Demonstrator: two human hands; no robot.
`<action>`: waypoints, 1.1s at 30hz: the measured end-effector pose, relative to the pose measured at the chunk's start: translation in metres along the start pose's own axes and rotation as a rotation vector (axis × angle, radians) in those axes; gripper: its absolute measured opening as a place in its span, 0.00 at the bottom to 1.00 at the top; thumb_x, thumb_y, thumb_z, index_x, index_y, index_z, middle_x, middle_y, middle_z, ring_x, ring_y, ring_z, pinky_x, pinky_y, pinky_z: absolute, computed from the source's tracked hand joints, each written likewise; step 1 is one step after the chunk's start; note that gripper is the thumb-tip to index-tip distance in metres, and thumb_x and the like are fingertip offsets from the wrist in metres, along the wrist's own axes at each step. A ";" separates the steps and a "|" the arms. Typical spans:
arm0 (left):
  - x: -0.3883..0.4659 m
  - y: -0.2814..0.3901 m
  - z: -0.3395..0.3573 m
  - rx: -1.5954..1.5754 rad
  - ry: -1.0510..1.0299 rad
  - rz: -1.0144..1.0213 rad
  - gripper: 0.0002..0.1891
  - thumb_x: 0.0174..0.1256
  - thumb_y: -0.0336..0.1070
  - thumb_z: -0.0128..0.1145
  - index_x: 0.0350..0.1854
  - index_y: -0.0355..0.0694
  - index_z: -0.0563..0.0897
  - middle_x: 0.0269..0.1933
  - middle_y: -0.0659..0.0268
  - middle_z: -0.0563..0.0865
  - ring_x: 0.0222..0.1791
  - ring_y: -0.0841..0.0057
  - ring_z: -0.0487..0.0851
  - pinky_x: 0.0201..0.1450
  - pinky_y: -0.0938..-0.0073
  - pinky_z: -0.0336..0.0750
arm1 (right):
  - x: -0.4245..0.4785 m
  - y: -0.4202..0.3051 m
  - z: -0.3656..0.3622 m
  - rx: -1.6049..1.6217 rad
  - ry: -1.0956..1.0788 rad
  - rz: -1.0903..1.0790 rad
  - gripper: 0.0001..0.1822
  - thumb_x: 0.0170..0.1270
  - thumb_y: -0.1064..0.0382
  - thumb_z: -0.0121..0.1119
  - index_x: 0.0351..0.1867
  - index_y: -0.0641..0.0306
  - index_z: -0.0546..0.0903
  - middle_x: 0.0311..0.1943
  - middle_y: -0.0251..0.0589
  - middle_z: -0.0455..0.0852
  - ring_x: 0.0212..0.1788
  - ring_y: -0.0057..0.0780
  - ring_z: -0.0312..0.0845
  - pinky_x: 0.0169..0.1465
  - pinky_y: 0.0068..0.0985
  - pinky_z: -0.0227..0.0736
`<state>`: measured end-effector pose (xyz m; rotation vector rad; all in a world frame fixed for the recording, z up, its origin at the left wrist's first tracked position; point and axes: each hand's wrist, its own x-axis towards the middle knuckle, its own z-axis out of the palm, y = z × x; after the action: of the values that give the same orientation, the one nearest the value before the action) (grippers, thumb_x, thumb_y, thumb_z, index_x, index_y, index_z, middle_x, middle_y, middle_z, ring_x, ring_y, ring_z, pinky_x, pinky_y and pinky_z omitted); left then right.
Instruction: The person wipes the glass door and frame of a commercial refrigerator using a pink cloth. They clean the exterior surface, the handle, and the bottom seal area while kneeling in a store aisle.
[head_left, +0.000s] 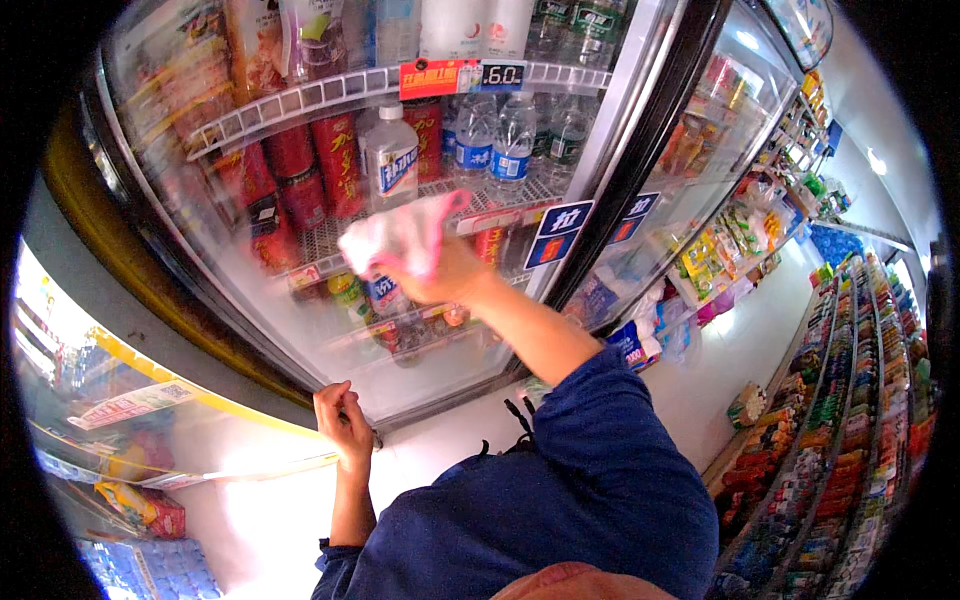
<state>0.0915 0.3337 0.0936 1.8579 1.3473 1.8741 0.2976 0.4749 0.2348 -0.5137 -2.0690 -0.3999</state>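
My right hand (450, 274) grips a white cloth with a pink edge (401, 232) in front of the glass door (300, 330) of a drinks refrigerator. Whether the whole cloth touches the glass cannot be told. Loosely curled, my left hand (343, 420) is by the lower corner of the door, with nothing visible in it. Behind the glass are a clear bottle with a white cap (391, 157), red drink cans (337, 165) and water bottles with blue labels (512, 142). A blue pull sticker (559, 234) is on the door near its black frame.
A second glass door (705, 127) adjoins on the right. Beyond it stand racks of packaged goods (731, 232) and long stocked shelves (825, 390) along an aisle floor (720, 360). At left is a yellow-edged glass showcase (247, 427), with blue wrapped packs (157, 566) below.
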 end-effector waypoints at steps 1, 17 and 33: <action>-0.003 -0.002 -0.009 0.035 0.005 -0.013 0.09 0.61 0.17 0.51 0.41 0.33 0.79 0.37 0.56 0.80 0.34 0.69 0.78 0.33 0.76 0.74 | -0.004 0.012 -0.017 -0.044 0.055 0.031 0.11 0.64 0.64 0.51 0.47 0.57 0.78 0.42 0.46 0.78 0.50 0.53 0.73 0.66 0.63 0.43; -0.042 -0.007 0.000 -0.047 0.045 -0.196 0.07 0.67 0.21 0.50 0.44 0.32 0.78 0.42 0.59 0.78 0.33 0.78 0.79 0.33 0.81 0.77 | -0.048 -0.032 0.084 -0.294 -0.067 -0.128 0.19 0.54 0.58 0.57 0.49 0.47 0.82 0.45 0.44 0.81 0.50 0.48 0.76 0.56 0.53 0.64; -0.059 0.012 -0.004 0.066 0.123 -0.242 0.08 0.62 0.17 0.51 0.40 0.32 0.79 0.37 0.58 0.79 0.32 0.74 0.80 0.31 0.80 0.75 | 0.051 0.006 0.005 -0.370 0.300 0.294 0.18 0.57 0.65 0.49 0.51 0.59 0.75 0.49 0.54 0.74 0.52 0.53 0.66 0.51 0.54 0.55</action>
<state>0.1056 0.2849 0.0604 1.5471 1.6105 1.8640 0.2727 0.4926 0.2761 -0.9068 -1.6056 -0.6458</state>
